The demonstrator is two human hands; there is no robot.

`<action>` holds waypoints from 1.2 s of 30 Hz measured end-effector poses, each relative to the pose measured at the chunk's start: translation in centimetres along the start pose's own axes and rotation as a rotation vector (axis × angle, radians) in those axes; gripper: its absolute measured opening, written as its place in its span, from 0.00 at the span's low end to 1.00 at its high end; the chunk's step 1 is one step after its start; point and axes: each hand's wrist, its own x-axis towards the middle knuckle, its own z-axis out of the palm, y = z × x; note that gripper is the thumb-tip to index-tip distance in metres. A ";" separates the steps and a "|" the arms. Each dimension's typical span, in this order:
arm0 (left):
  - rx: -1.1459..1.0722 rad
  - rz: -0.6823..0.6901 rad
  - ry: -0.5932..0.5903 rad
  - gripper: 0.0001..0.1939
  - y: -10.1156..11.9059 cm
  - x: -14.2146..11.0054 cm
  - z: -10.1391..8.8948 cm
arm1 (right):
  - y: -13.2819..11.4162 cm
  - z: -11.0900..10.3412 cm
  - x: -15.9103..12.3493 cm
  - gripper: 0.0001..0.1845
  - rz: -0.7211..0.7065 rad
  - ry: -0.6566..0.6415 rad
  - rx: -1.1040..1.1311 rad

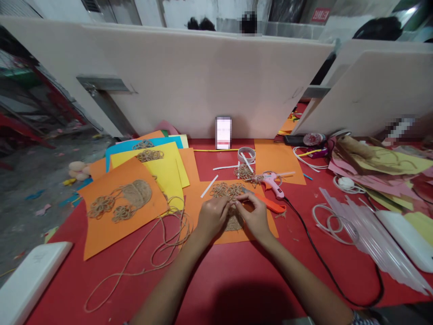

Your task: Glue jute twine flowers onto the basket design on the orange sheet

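This is a craft workshop with shared work stations. A red bench (pixel 81 289) is divided by tall white partitions (pixel 203 81), and other workers' heads (pixel 377 28) show beyond them. Spread across the bench are a glue gun (pixel 271 184), clear glue sticks (pixel 372 243), coils of twine (pixel 135 271) and sheets of coloured card (pixel 101 234). Below it lies a bare concrete floor (pixel 43 225), littered with paper scraps.

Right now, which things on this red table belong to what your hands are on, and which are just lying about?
Belonging: left hand, right hand, jute twine coils, the orange card under them, loose twine, probably the pink glue gun.

Lying about: clear glue sticks, pink paper sheets, upright blurred device.
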 end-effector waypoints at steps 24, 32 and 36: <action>-0.422 -0.287 0.084 0.14 1.4 0.1 1.0 | 1.0 0.3 0.4 0.09 0.124 -0.089 0.146; -0.967 -0.512 -0.016 0.19 1.4 0.5 1.6 | 0.6 -0.6 0.4 0.05 -0.087 -0.051 -0.045; -0.923 -0.503 0.035 0.19 1.0 0.6 1.6 | -0.3 -1.3 0.3 0.02 -0.369 -0.042 -0.252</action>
